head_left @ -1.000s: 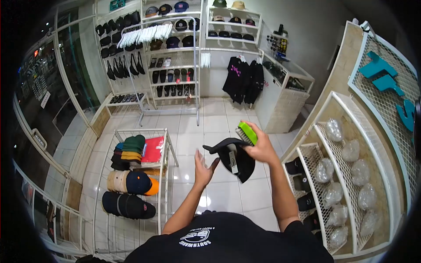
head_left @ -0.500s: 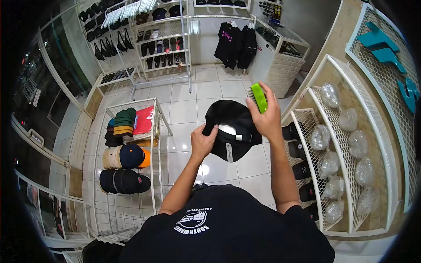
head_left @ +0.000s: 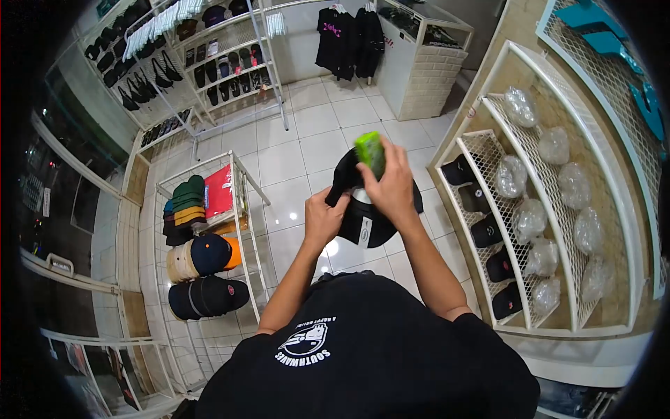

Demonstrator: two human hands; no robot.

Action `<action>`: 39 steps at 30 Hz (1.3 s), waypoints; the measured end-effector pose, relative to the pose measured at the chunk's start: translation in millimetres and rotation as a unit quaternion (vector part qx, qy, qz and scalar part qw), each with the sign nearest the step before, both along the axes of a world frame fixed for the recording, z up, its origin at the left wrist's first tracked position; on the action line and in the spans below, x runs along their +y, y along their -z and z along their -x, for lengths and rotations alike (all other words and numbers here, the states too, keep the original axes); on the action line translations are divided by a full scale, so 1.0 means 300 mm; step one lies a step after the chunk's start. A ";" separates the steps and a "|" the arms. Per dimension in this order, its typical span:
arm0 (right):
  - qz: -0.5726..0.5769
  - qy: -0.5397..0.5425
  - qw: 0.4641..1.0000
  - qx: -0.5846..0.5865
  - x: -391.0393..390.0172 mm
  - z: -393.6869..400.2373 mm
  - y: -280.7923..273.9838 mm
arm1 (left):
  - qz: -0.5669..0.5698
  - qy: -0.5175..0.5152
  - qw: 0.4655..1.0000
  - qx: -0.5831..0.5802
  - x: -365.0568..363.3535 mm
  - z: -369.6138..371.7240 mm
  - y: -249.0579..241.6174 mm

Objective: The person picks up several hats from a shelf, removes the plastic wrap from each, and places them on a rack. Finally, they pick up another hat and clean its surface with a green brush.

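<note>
My left hand (head_left: 324, 218) grips the edge of a black cap (head_left: 380, 234), thumb pressed near its back opening. The cap is held up in front of my chest, with a pale label (head_left: 365, 232) hanging from its rear. In my right hand (head_left: 392, 183) is a bright green scrub brush (head_left: 370, 153), fingers wrapped around it. The brush overlaps the upper part of the cap in this view, and my right hand covers much of the cap's crown.
On the left, a white wire rack (head_left: 237, 164) carries stacked caps (head_left: 209, 297) and a red packet (head_left: 218, 192). White mesh shelves (head_left: 572, 307) on the right hold more caps and plastic-wrapped bundles (head_left: 530, 220). A glass-topped counter (head_left: 426, 84) and hanging black shirts (head_left: 337, 42) are at the back.
My right hand has brought the green brush left and over the cap, from beside it. My left hand keeps its hold on the cap. The whole view has shifted and tilted slightly.
</note>
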State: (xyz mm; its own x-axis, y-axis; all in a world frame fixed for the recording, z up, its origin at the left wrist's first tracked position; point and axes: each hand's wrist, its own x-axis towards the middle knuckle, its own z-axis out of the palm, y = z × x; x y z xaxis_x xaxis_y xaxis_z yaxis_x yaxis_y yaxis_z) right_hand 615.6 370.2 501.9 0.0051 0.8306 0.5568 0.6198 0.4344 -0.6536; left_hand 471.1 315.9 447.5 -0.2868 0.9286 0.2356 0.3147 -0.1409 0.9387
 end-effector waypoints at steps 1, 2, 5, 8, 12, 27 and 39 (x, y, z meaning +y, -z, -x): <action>-0.026 -0.088 0.996 -0.006 -0.018 0.020 -0.002 | 0.005 0.005 1.000 0.026 0.009 0.014 -0.001; -0.049 -0.176 0.983 -0.011 -0.032 0.032 0.006 | 0.014 0.010 0.999 0.052 0.009 0.023 0.004; 0.013 -0.088 0.996 -0.033 0.058 0.032 0.057 | 0.001 0.008 0.999 0.032 0.022 0.049 0.021; 0.040 -0.005 0.998 -0.052 0.083 0.043 0.074 | -0.001 0.016 0.999 0.045 0.037 0.088 0.036; 0.111 -0.224 0.967 0.056 0.050 0.096 0.070 | -0.035 0.058 0.997 0.036 0.073 0.136 0.028; 0.098 -0.114 0.986 0.073 0.078 0.251 0.060 | -0.013 0.046 0.997 0.059 0.120 0.288 -0.009; 0.141 -0.049 0.988 0.026 0.161 0.354 0.193 | 0.063 0.063 0.994 0.065 0.139 0.426 0.117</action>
State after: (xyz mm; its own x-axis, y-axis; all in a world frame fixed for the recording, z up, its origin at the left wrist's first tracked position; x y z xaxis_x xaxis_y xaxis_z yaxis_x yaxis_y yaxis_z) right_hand 509.6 418.6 444.0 -0.0613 0.9509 0.3035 0.5455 0.2866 -0.7876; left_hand 343.4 357.8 412.3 -0.1412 0.9797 0.1426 0.4217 -0.0708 0.9040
